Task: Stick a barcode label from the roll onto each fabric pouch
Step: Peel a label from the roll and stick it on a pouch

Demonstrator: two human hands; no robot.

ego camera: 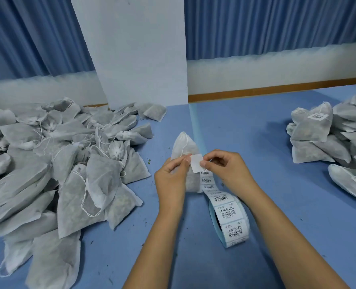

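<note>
Table: blue surface on which all the items below are laid.
Unlabelled heap: many drawstring pouches are spread loosely at the left, well apart from the work in hand.
Labelled stack: finished pouches are piled at the right; a barcode is seen on the topmost.
Label roll: stood on edge just below the hands, with its printed strip drawn up towards them.
Pouch: held upright above the table at centre.
Left hand: fingers are curled round the pouch, with the thumb laid at the label's left edge.
Right hand: the label's right edge is pinched between thumb and forefinger.
Label: held in front of the pouch, blank side showing; not yet judged stuck down.
Risk: the label may be creased or folded onto itself if it is slackened, or set crooked on the soft, uneven fabric.
</note>
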